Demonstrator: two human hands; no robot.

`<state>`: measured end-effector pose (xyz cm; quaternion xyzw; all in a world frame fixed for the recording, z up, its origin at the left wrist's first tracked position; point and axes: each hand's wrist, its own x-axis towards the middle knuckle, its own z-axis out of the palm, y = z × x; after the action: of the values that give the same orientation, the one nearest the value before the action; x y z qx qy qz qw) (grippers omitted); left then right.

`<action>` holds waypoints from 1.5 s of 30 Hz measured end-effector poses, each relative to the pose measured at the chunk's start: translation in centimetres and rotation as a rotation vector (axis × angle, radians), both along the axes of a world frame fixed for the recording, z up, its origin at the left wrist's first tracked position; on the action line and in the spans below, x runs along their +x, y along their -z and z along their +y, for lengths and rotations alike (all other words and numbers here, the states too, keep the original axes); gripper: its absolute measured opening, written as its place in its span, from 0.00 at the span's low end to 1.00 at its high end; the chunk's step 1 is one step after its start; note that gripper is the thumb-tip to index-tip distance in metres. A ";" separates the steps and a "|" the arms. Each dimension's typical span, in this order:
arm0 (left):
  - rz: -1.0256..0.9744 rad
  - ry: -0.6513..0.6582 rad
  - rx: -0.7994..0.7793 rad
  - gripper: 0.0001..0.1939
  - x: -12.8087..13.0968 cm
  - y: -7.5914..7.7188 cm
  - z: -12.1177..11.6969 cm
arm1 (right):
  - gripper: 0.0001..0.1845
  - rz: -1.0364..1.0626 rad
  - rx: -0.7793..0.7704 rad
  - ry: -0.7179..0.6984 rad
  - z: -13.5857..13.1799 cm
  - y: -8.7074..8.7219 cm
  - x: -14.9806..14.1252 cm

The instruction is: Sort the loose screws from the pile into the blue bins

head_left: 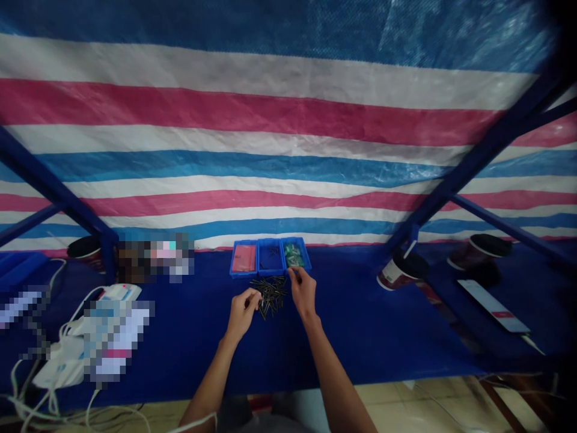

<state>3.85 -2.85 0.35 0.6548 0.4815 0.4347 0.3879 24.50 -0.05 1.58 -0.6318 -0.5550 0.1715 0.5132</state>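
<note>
A pile of thin dark pieces (pixel 272 291) lies just in front of the middle blue tray (pixel 271 263), between the left hand (pixel 244 307), front-left of that tray, and the right hand (pixel 305 293), front-right. Both have fingertips drawn narrow; I can't tell whether they hold anything.

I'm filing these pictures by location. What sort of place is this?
Probably a makeshift workstation for small parts: three blue trays stand side by side just beyond a pile of thin dark pieces, with a striped plastic sheet as a backdrop.
</note>
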 end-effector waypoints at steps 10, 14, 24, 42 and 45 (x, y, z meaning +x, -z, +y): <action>-0.090 -0.053 -0.073 0.18 -0.3 0.7 0.4 | 0.11 -0.104 -0.087 -0.168 -2.7 3.3 1.5; -0.086 -0.042 -0.073 0.18 -0.3 0.6 0.3 | 0.08 -0.172 -0.116 -0.211 -2.6 3.3 1.4; -0.069 -0.043 -0.064 0.20 -0.1 0.2 0.2 | 0.06 -0.186 -0.146 -0.263 -2.8 2.8 1.5; -0.068 -0.033 -0.058 0.20 -0.2 0.3 0.3 | 0.07 -0.227 -0.168 -0.266 -2.8 3.3 1.6; -0.069 -0.034 -0.061 0.21 -0.2 0.4 0.3 | 0.07 -0.212 -0.150 -0.265 -3.0 2.9 1.5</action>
<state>3.63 -2.55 -0.02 0.6190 0.4918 0.4488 0.4165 26.00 -3.03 -1.36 -0.6042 -0.6702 0.2109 0.3760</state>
